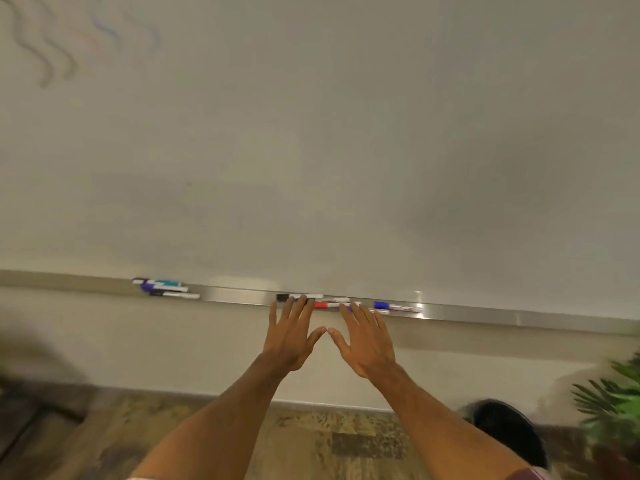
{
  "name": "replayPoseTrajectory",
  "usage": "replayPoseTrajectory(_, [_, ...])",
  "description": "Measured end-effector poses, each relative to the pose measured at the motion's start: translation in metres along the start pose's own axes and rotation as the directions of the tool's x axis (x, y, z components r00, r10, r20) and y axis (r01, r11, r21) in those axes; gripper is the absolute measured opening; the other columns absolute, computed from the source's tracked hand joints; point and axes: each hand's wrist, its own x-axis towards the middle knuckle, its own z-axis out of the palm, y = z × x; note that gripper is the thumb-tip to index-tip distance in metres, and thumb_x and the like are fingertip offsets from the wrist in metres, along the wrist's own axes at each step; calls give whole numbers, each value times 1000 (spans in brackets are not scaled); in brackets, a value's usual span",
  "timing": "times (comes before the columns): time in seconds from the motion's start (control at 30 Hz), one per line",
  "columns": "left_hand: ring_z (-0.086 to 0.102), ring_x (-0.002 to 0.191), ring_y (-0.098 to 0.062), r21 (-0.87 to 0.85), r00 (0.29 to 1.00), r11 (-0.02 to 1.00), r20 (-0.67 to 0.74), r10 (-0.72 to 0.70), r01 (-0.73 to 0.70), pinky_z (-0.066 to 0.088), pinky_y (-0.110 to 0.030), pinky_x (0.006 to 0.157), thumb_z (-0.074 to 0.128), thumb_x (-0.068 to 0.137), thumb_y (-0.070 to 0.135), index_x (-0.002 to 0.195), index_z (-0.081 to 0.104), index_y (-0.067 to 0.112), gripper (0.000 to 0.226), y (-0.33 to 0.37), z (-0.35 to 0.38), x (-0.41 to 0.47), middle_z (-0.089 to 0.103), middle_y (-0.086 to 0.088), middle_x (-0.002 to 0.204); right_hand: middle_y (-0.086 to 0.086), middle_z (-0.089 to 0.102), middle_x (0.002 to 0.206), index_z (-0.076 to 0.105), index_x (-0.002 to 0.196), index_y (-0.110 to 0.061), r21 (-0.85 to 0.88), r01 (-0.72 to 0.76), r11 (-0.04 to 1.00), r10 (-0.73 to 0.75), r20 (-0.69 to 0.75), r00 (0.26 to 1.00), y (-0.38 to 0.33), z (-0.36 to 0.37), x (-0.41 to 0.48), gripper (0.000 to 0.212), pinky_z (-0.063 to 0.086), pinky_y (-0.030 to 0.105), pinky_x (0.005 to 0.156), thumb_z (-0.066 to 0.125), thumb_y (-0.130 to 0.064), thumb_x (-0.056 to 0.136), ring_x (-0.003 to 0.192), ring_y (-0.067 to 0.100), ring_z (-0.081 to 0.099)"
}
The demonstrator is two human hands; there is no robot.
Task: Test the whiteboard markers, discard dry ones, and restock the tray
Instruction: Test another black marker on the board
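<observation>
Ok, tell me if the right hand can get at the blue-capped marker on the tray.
Probably yes: the right hand is open just left of the blue-capped marker, and nothing covers that part of the tray.

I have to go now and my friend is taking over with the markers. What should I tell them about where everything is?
Left hand: open, empty, fingertips at the tray by the black-capped marker.
Right hand: open, empty, fingertips at the tray near the red-capped marker.
Tray: one bunch of markers in front of the hands, including a blue-capped marker; a second bunch further left.
Whiteboard: wavy test lines at top left, so some testing looks done.
Left: which markers were tested is not visible. A dark bin sits on the floor, lower right.
</observation>
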Motion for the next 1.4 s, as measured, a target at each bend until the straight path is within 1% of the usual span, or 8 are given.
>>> replayPoseTrajectory(0.17, [-6, 149, -24, 17, 993, 993, 3, -116, 116, -18, -47, 110, -35, 63, 72, 155, -1, 23, 109, -81, -6, -32, -3, -1, 163, 1, 15, 158, 16, 150, -26, 62, 98, 993, -100, 35, 994, -87, 10, 17, 106, -1, 39, 116, -24, -76, 66, 146, 19, 8])
replayPoseTrajectory(0.37, [-7, 149, -25, 26, 977, 977, 26, -212, 211, -21, -49, 108, -44, 52, 75, 155, -2, 24, 122, -187, -15, -78, -5, -1, 163, 1, 21, 156, 21, 149, -26, 102, 191, 976, -196, 42, 980, -199, 28, 29, 102, 4, 40, 117, -20, -75, 70, 144, 20, 15])
replayPoseTrajectory(0.7, [-5, 149, -23, 35, 953, 952, -13, -302, 303, -11, -53, 116, -33, 65, 71, 155, -2, 23, 107, -320, -29, -124, -4, -1, 163, 0, 16, 158, 17, 150, -26, 100, 276, 956, -280, 29, 960, -336, 46, 63, 110, 5, 40, 117, -29, -76, 62, 145, 19, 12])
replayPoseTrajectory(0.77, [-4, 150, -23, 34, 948, 947, -13, -318, 318, -11, -53, 116, -30, 68, 70, 155, -1, 23, 103, -339, -29, -124, -3, -1, 163, 0, 17, 157, 17, 150, -25, 89, 298, 951, -301, 32, 953, -353, 47, 71, 100, 5, 40, 117, -22, -74, 71, 145, 19, 12])
replayPoseTrajectory(0.9, [-3, 150, -24, 11, 940, 940, -17, -342, 342, -13, -52, 114, -35, 64, 72, 155, 1, 23, 109, -371, -29, -117, -2, -1, 163, 1, 18, 157, 17, 150, -24, 84, 311, 947, -317, 70, 946, -379, 57, 93, 67, 4, 39, 117, 18, -61, 94, 145, 19, 12])
replayPoseTrajectory(1.13, [-2, 150, -25, 23, 930, 931, 25, -366, 365, -12, -53, 115, -30, 65, 71, 155, 1, 23, 106, -425, -19, -82, -1, -1, 163, -1, 15, 158, 13, 151, -24, 89, 298, 950, -308, 126, 943, -414, 86, 143, 63, 4, 38, 117, 22, -56, 97, 145, 18, 10])
replayPoseTrajectory(1.27, [2, 149, -24, 15, 935, 936, 42, -351, 351, -8, -53, 116, -27, 70, 69, 155, 4, 22, 102, -447, -10, -53, 3, -1, 163, 1, 23, 155, 18, 149, -22, 73, 307, 949, -314, 124, 941, -427, 104, 179, 61, 9, 37, 119, 24, -54, 98, 143, 19, 18])
replayPoseTrajectory(1.4, [3, 149, -24, -9, 937, 940, 79, -340, 342, -8, -53, 116, -36, 62, 73, 155, 4, 21, 115, -464, 2, -27, 3, -1, 163, 2, 29, 152, 22, 148, -21, 74, 316, 946, -323, 136, 936, -434, 120, 211, 60, 13, 36, 116, 31, -52, 98, 140, 20, 24])
